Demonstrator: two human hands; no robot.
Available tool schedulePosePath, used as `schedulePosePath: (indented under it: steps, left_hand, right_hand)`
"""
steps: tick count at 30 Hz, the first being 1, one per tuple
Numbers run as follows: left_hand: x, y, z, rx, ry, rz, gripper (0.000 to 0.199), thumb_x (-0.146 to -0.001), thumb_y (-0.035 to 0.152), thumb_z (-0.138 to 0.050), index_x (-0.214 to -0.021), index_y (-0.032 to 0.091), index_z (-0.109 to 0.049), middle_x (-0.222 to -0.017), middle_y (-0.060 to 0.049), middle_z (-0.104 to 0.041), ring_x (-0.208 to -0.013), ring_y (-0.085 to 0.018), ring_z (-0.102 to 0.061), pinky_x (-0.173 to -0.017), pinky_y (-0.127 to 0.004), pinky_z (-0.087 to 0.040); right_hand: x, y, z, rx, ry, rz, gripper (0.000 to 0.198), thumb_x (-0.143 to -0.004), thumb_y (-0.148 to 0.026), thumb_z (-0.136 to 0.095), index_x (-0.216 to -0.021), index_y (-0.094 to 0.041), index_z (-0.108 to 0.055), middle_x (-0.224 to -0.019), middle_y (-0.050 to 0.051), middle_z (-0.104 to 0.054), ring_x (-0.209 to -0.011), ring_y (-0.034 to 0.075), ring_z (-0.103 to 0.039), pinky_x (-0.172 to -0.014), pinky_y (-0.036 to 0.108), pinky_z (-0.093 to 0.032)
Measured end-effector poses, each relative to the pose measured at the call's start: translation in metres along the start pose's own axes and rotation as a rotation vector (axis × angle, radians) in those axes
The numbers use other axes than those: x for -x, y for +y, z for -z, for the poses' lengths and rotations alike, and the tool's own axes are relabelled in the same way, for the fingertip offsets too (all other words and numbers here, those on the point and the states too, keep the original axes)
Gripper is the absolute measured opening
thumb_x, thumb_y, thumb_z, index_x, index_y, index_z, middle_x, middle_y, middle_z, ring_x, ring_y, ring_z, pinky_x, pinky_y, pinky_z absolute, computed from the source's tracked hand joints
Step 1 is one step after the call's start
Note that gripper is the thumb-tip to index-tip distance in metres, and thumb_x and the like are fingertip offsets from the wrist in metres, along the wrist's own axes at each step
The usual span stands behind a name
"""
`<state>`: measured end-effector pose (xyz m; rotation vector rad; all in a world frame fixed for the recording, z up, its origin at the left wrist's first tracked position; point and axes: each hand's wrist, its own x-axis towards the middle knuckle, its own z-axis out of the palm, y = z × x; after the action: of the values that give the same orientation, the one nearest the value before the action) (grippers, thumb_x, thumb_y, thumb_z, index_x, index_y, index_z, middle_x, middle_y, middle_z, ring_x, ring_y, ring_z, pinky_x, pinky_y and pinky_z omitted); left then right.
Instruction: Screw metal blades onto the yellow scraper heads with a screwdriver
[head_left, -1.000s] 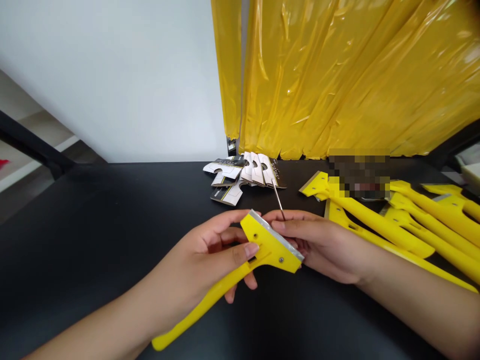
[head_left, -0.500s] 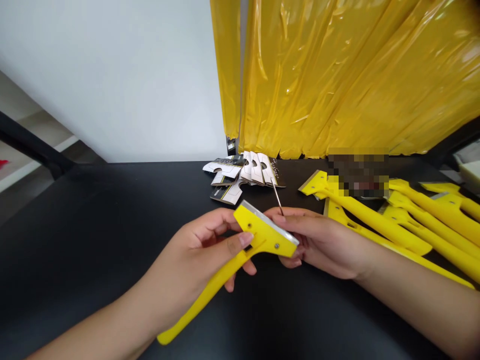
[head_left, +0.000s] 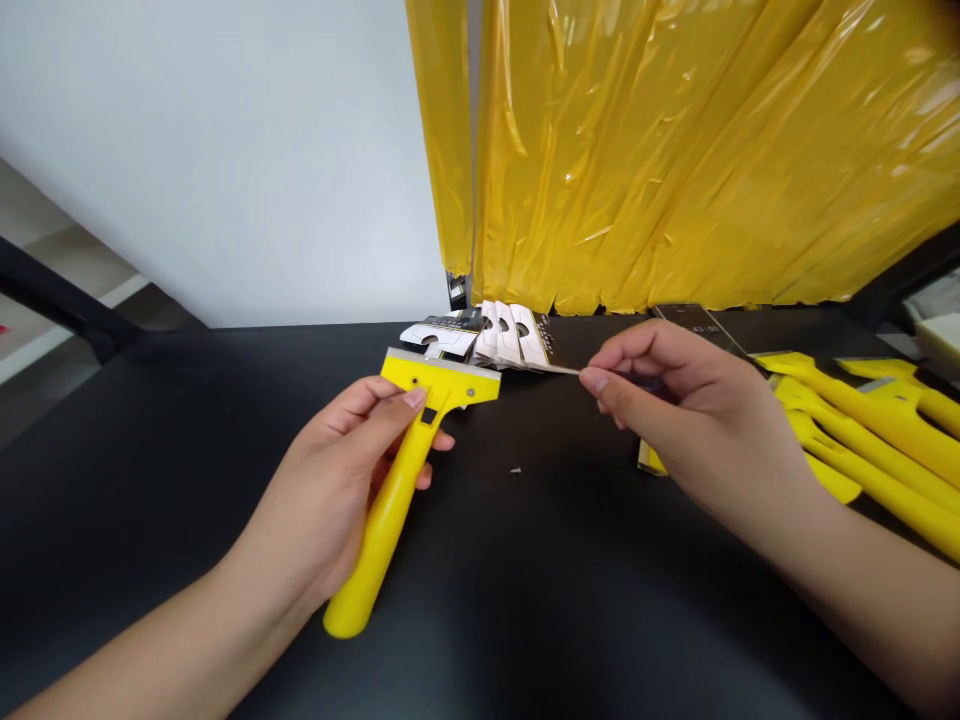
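Observation:
My left hand (head_left: 352,450) grips a yellow scraper (head_left: 382,500), blade edge up, with the thumb on its head. A screw sits in the right side of the head; the left side shows a small dark hole. Thumb and forefinger of my right hand (head_left: 660,390) pinch the end of a thin rod (head_left: 564,370), like a screwdriver shaft, pointing left along the front edge of the printed cards (head_left: 514,335). What lies inside the palm is hidden. A small screw (head_left: 515,470) lies on the black table (head_left: 517,580) between the hands.
Several yellow scrapers (head_left: 885,440) lie in a pile at the right, partly behind my right hand. A dark phone-like device (head_left: 690,318) rests at the back. A white panel (head_left: 300,180) and yellow plastic sheeting (head_left: 637,150) stand behind the table.
My left hand has moved left and turned the scraper more upright. The right hand has moved away from the scraper, up and right, and the rod now lies nearly level. The small screw now shows.

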<state>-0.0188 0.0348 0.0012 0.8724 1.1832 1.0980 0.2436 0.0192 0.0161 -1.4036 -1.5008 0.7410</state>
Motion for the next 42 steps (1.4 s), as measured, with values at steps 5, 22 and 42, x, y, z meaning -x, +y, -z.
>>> schedulePosePath:
  steps: [5,22,42]
  left_hand:
    - [0.001,0.002,-0.003,0.022,0.058,-0.025,0.012,-0.091,0.030,-0.079,-0.095,0.023,-0.070,-0.091,-0.002,-0.074,-0.076,-0.019,-0.074,-0.051,-0.021,-0.059]
    - [0.003,0.002,-0.006,0.043,0.033,-0.013,0.009,-0.093,0.028,-0.077,-0.096,0.023,-0.070,-0.096,-0.001,-0.074,-0.074,-0.018,-0.074,-0.049,-0.021,-0.058]
    - [0.019,-0.014,-0.013,-0.175,-0.285,0.212,0.019,-0.097,0.040,-0.075,-0.099,0.021,-0.074,-0.104,-0.008,-0.080,-0.083,-0.021,-0.080,-0.059,-0.022,-0.063]
  right_hand:
    - [-0.001,0.002,0.000,0.109,-0.041,0.007,0.034,-0.100,-0.051,-0.067,-0.082,-0.023,-0.062,-0.063,-0.005,-0.052,-0.053,0.009,-0.041,-0.050,0.027,-0.033]
    - [-0.009,0.016,-0.007,0.160,-0.181,-0.026,0.040,-0.103,-0.051,-0.059,-0.076,-0.023,-0.054,-0.062,-0.005,-0.049,-0.057,0.011,-0.042,-0.053,0.028,-0.033]
    - [0.016,-0.001,0.000,-0.066,0.049,0.109,0.023,-0.101,-0.048,-0.070,-0.089,-0.028,-0.066,-0.072,0.000,-0.062,-0.066,0.017,-0.054,-0.058,0.034,-0.039]
